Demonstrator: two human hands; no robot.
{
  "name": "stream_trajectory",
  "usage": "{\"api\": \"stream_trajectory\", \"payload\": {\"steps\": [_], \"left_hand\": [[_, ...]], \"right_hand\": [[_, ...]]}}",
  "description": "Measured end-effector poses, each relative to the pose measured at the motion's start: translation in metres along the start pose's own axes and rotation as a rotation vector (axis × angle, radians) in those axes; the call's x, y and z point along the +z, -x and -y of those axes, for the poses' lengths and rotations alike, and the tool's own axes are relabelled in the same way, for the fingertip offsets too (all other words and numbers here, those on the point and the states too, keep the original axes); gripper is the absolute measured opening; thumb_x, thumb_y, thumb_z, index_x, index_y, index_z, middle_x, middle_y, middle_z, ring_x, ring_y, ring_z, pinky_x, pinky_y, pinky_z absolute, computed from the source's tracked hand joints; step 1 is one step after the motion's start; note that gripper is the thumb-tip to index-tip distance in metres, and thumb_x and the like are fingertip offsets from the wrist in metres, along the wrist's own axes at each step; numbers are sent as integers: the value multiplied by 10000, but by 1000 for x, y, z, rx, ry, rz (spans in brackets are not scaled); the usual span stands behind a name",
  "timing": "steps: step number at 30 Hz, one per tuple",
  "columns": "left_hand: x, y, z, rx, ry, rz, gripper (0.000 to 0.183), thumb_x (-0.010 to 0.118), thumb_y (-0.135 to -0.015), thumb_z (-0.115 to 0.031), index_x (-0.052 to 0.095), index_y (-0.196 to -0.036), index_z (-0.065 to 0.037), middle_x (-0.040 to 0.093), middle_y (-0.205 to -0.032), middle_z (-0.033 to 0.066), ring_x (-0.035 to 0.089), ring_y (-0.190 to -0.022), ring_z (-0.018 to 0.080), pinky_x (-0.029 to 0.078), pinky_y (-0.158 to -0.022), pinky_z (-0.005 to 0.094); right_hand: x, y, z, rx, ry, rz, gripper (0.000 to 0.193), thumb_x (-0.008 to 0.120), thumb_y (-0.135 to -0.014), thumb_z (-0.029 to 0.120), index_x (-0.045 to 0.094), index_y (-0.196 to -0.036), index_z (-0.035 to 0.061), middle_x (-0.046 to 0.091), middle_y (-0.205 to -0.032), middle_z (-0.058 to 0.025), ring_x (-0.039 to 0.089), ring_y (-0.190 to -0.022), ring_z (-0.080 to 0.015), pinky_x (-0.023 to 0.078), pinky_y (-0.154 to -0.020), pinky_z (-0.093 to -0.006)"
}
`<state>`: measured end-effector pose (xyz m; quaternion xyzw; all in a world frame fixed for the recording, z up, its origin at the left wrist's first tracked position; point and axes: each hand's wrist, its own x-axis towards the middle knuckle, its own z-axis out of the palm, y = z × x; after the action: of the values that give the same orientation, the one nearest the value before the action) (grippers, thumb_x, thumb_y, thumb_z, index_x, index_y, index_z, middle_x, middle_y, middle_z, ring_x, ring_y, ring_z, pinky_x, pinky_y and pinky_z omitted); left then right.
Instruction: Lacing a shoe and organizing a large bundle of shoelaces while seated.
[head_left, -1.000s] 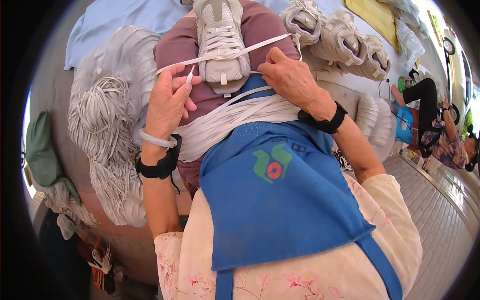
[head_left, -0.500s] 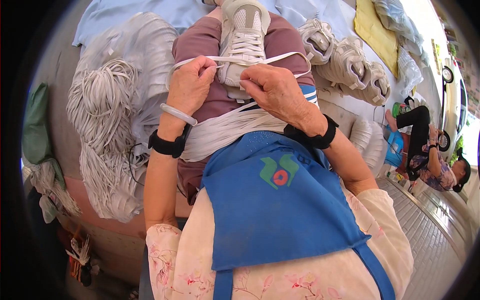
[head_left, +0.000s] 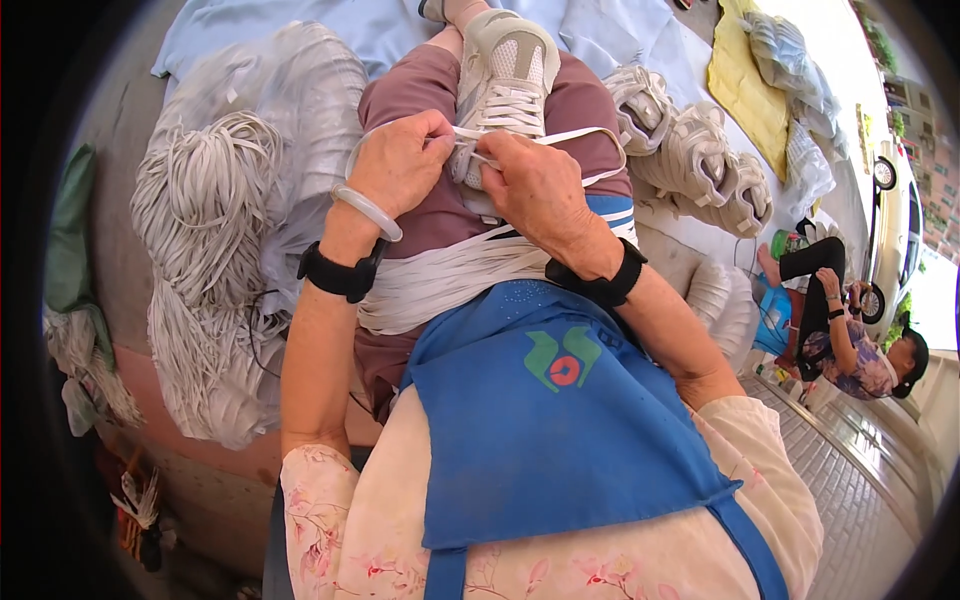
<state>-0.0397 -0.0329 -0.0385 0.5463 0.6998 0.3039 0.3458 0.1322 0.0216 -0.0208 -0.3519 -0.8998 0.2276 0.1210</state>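
Note:
A pale beige and white sneaker (head_left: 506, 75) lies between my thighs, its laces threaded across the tongue. My left hand (head_left: 403, 165) pinches a white shoelace (head_left: 598, 132) between thumb and forefinger, just left of the shoe's near end. On the other side my right hand (head_left: 537, 188) is closed on the same lace, close to my left fingertips. A loop of lace bows out to the right over my knee. Across my lap lies a bundle of loose white laces (head_left: 440, 280). My hands partly hide the shoe's near end.
Hanks of laces (head_left: 215, 190) lie beside plastic-wrapped pale stacks (head_left: 315, 100) at left. Several laced sneakers (head_left: 690, 150) rest at right on a blue cloth (head_left: 620, 40), near a yellow sheet (head_left: 745, 85). Another person (head_left: 850, 340) sits farther right, near a white car (head_left: 890, 230).
My right hand has moved left, so both hands are closer together over the shoe. The lace between them is gathered in rather than stretched wide. The view has shifted slightly.

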Motion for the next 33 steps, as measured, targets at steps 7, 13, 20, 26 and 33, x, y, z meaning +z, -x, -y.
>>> {"api": "stream_trajectory", "payload": {"steps": [7,13,20,26,33], "left_hand": [[4,-5,3,88,-12,-26,115,552,-833,-115,565,-847,-2,599,-768,149,560,-691,291,442,-643,361],[-1,-17,1,224,-124,2,119,545,-830,-106,555,-831,12,575,-734,167,556,-676,303,446,-638,371],[-5,-17,-12,-230,181,183,166,550,-877,-172,597,-807,-30,565,-623,30,495,-450,83,400,-394,242],[-1,-7,-13,-303,341,16,146,595,-868,-167,623,-847,-25,587,-644,-1,511,-475,66,403,-406,220],[13,3,1,-183,190,-59,141,604,-871,-160,650,-863,-27,598,-664,8,529,-491,68,425,-451,222]], "right_hand": [[-2,-8,7,86,52,57,111,618,-770,142,580,-815,47,640,-763,-124,632,-703,-325,487,-601,-418],[2,-6,8,90,12,-35,130,652,-751,169,602,-806,63,644,-773,-108,634,-711,-313,489,-606,-406],[7,-3,3,56,-17,-70,151,657,-751,181,618,-846,69,647,-795,-97,634,-714,-304,491,-608,-403],[15,-8,7,43,-35,-124,145,653,-758,185,610,-828,66,649,-791,-93,633,-705,-299,486,-594,-401],[16,-4,5,27,-29,-101,117,639,-752,168,597,-777,62,644,-749,-110,632,-688,-303,483,-583,-403]]}}
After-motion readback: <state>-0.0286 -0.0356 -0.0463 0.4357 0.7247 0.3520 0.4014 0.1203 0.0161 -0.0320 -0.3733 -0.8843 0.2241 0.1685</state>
